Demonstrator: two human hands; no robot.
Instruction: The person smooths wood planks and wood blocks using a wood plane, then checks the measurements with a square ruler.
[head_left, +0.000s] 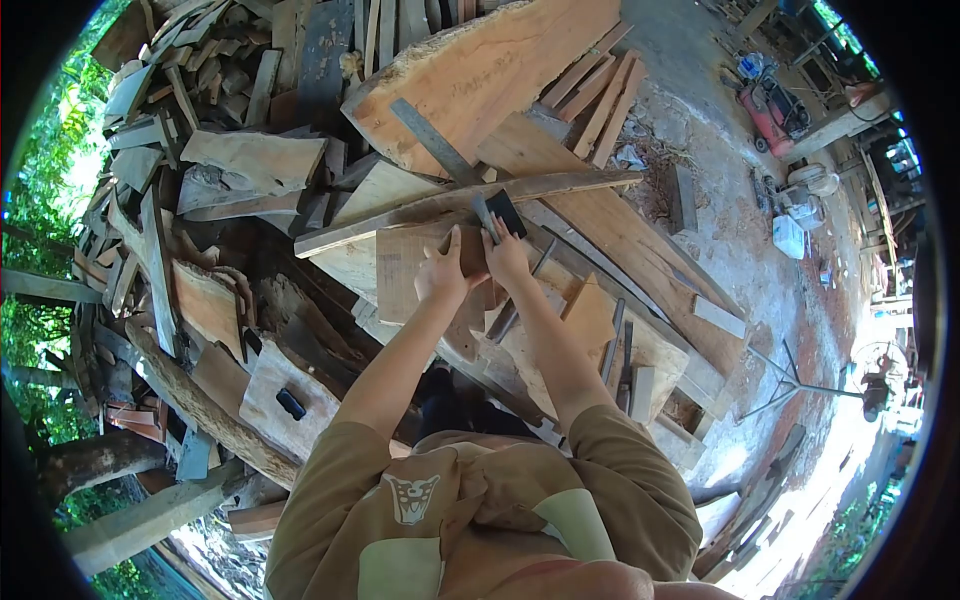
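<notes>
My left hand (445,275) is on a squared wooden block (398,268), its index finger and thumb braced along the block's right side. My right hand (508,258) grips a small tool (509,214) with a grey metal edge and a flat black part, held against the block's far right corner. Just beyond the block, a long narrow wooden strip (400,215) crosses the work surface. A flat grey metal bar (432,140) lies slanted past that strip. Nearer my right forearm are a pale wood piece (590,312) and several dark rod-like tools (613,340).
A large live-edge slab (490,75) lies at the far side. Piled offcuts (225,160) fill the left, with a dark phone-like object (291,404) on a board. To the right are a long plank (640,250), a metal stand (795,385) and a red machine (770,115).
</notes>
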